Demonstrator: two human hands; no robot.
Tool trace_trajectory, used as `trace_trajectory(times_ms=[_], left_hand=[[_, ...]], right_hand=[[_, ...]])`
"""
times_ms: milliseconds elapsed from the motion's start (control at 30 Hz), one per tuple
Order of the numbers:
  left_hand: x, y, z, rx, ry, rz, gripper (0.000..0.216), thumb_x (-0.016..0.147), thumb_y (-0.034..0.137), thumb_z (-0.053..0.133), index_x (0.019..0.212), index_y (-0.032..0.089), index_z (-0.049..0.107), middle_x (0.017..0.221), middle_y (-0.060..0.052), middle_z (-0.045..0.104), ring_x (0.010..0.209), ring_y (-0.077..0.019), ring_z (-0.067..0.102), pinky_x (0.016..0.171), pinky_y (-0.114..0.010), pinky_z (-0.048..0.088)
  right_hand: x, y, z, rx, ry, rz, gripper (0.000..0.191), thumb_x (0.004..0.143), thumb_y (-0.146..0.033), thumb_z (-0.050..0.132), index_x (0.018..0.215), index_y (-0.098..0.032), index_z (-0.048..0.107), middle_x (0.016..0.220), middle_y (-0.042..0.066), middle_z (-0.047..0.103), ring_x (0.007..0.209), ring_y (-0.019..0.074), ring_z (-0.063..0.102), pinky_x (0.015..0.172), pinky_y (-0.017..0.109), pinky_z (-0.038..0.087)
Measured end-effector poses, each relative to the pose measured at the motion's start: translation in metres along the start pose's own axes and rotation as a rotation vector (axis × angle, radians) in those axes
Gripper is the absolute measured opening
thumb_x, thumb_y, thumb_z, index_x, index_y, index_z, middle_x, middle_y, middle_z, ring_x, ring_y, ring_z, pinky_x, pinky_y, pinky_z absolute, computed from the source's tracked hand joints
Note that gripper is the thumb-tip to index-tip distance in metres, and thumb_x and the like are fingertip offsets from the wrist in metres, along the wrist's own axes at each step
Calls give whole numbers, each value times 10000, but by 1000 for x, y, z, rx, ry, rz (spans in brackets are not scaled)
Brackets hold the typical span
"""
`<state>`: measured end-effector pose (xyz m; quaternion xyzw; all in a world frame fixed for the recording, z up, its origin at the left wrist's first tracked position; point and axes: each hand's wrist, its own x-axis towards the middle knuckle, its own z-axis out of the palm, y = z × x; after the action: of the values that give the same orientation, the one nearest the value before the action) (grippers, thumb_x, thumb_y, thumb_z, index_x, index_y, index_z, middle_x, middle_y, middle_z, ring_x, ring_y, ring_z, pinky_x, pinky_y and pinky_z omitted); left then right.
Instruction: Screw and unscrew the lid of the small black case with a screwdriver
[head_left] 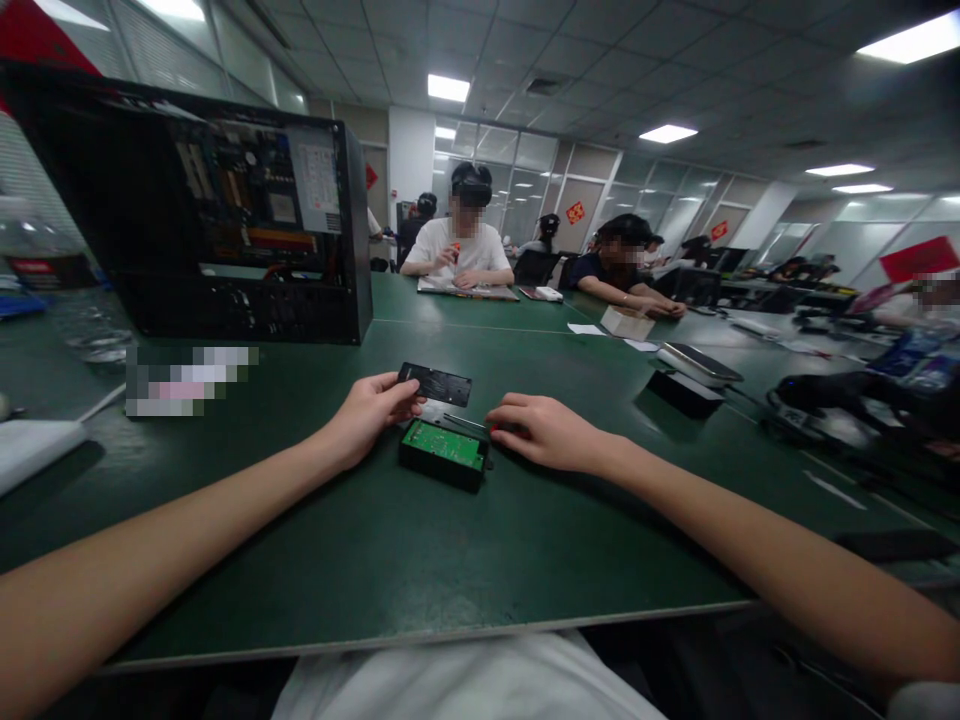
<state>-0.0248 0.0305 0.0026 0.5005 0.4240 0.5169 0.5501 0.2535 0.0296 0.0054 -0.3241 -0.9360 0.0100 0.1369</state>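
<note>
My left hand (371, 408) pinches a flat black cover plate (436, 384) by its near left corner and holds it a little above the green table (465, 560). Just below it lies a small black box with a green circuit board (444, 452) showing on top. My right hand (541, 431) rests knuckles up on the table to the right of the box, fingers curled round a thin tool with a red handle (491, 428) whose metal shaft points left toward the box.
An open black computer case (217, 220) stands at the back left with a water bottle (67, 290) beside it. A white sheet (34, 450) lies at far left. Black devices (694, 375) sit at right. Other people work at the far side.
</note>
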Motion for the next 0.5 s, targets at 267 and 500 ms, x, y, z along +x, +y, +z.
trace_trajectory(times_ms=[267,500], left_hand=[[-2,-1,3,-17,13,12,278,706,351,822,834,135,702,763,-35,704,656,-133,636,644,-244,487],[-1,-2,2,-29,-13,-1,293,740,379,812,817,115,710,710,-39,702,621,-122,623,597,-218,454]], right_hand=[[3,-4,-1,27,36,-14,365,1044,-367,429,1166,-145,691,1109,128,675,982,204,656,888,354,527],[6,-6,-6,49,96,-11,350,1047,-347,422,1117,-136,693,1106,127,688,985,204,657,900,358,525]])
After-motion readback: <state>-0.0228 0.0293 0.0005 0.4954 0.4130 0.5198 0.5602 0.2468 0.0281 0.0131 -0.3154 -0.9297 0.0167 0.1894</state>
